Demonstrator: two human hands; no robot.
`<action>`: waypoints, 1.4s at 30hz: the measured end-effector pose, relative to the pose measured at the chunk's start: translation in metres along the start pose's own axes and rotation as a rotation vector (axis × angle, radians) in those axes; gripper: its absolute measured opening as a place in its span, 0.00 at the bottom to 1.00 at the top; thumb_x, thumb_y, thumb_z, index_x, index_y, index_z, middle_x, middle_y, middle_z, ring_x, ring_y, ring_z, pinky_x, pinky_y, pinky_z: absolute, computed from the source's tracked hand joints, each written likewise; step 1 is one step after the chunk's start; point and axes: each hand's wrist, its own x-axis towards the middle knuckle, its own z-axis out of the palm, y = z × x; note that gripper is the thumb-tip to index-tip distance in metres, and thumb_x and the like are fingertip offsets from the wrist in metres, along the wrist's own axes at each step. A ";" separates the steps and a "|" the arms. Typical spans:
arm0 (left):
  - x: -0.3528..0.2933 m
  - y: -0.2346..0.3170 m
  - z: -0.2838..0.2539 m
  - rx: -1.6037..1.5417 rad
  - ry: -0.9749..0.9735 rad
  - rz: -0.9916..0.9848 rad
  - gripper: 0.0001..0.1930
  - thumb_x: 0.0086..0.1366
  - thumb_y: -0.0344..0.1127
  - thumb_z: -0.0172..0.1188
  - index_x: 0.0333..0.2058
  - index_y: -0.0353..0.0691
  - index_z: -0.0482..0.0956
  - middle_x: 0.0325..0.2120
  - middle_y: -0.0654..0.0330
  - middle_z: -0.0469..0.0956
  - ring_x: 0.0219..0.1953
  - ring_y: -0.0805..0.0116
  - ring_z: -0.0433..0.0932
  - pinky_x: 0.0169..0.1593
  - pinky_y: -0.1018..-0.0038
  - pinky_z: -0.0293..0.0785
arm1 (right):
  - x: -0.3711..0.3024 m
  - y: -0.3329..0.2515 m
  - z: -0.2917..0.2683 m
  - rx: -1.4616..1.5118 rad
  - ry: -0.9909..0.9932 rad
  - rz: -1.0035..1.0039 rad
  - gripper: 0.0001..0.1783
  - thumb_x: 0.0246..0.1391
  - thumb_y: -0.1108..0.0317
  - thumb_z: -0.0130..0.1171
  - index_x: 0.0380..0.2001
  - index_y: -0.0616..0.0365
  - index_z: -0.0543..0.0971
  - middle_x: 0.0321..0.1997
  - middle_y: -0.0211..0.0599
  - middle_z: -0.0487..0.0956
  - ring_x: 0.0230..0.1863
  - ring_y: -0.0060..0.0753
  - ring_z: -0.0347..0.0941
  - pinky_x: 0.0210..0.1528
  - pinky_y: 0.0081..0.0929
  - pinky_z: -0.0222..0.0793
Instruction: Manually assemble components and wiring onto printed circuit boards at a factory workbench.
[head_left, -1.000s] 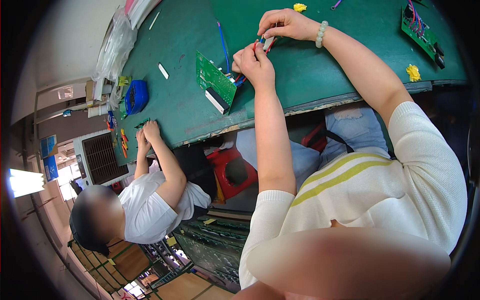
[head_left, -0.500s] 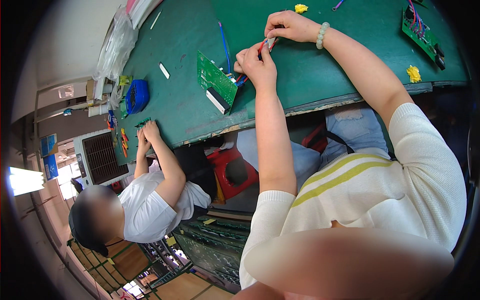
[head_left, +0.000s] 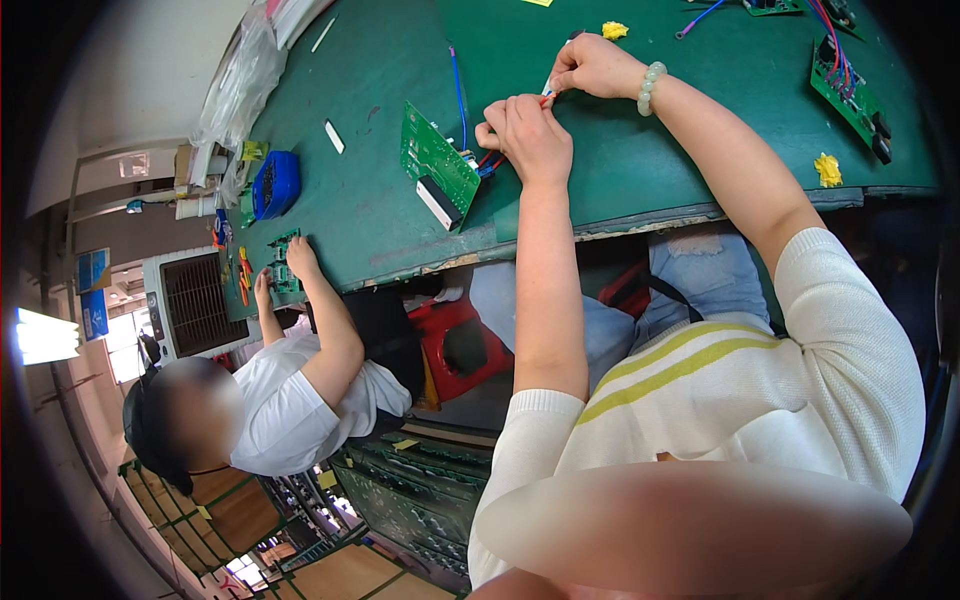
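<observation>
A green circuit board stands tilted on the green table, with a white block-shaped part at its lower edge. Red and dark wires run from it into my left hand, whose fingers are closed round them, knuckles up. Just beyond, my right hand, with a beaded bracelet at the wrist, pinches a small white piece against the red wire end. The fingers partly hide this joint. A loose blue wire rises from beside the board, touched by neither hand.
Another wired circuit board lies at the right. Crumpled yellow pieces and a white strip lie on the table. At the left, a co-worker's hands handle a small green board near pliers and a blue box.
My left hand has rolled knuckles-up over the wires, hiding more of them. My right hand stays pinched beside it. The co-worker's hands have moved apart around the small board, and the view has shifted slightly.
</observation>
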 end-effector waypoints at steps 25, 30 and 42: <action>-0.005 -0.015 0.004 -0.259 -0.006 -0.225 0.05 0.61 0.32 0.53 0.31 0.43 0.78 0.26 0.68 0.77 0.38 0.69 0.68 0.47 0.64 0.50 | -0.008 -0.003 -0.012 0.106 -0.064 -0.472 0.09 0.47 0.71 0.65 0.34 0.55 0.80 0.39 0.28 0.75 0.34 0.22 0.70 0.36 0.20 0.69; -0.006 -0.019 0.007 -0.270 0.017 -0.204 0.05 0.60 0.32 0.54 0.29 0.43 0.78 0.24 0.67 0.76 0.37 0.69 0.68 0.47 0.64 0.50 | -0.008 -0.006 -0.010 0.062 -0.067 -0.487 0.06 0.49 0.71 0.63 0.33 0.58 0.80 0.37 0.31 0.75 0.35 0.26 0.72 0.37 0.22 0.70; -0.005 -0.016 0.005 -0.237 0.048 -0.195 0.02 0.56 0.34 0.60 0.29 0.44 0.79 0.27 0.66 0.77 0.40 0.68 0.69 0.47 0.62 0.50 | -0.007 0.000 -0.006 -0.117 -0.047 -0.336 0.07 0.53 0.67 0.57 0.30 0.58 0.79 0.35 0.35 0.77 0.35 0.35 0.75 0.40 0.28 0.70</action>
